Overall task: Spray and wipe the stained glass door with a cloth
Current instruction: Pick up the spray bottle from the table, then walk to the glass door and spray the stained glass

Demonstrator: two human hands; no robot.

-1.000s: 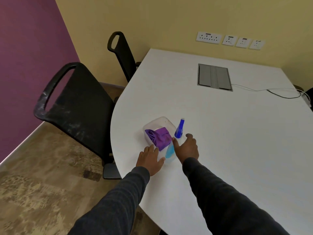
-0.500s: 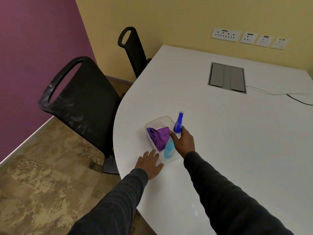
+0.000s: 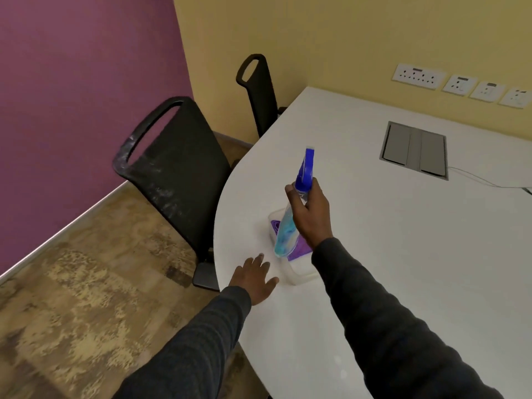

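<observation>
My right hand [image 3: 309,214] grips the neck of a clear spray bottle [image 3: 286,234] with blue liquid and a blue trigger head, held in the air above the table. Beneath it stands a clear plastic tub [image 3: 299,276] holding a purple cloth [image 3: 300,249], mostly hidden by the bottle and my wrist. Flat on the white table [image 3: 403,254], my left hand [image 3: 253,279] rests with fingers spread, just left of the tub. No glass door is in view.
Two black office chairs [image 3: 178,174] [image 3: 259,90] stand at the table's left edge. A grey cable hatch [image 3: 414,149] is set in the tabletop, with a cable at the right edge. Wall sockets [image 3: 417,76] sit on the yellow wall. The purple wall is at left.
My right hand closed on the spray bottle and lifted it out of the tub. My left hand drew back from the tub to the tabletop. The view shifted left.
</observation>
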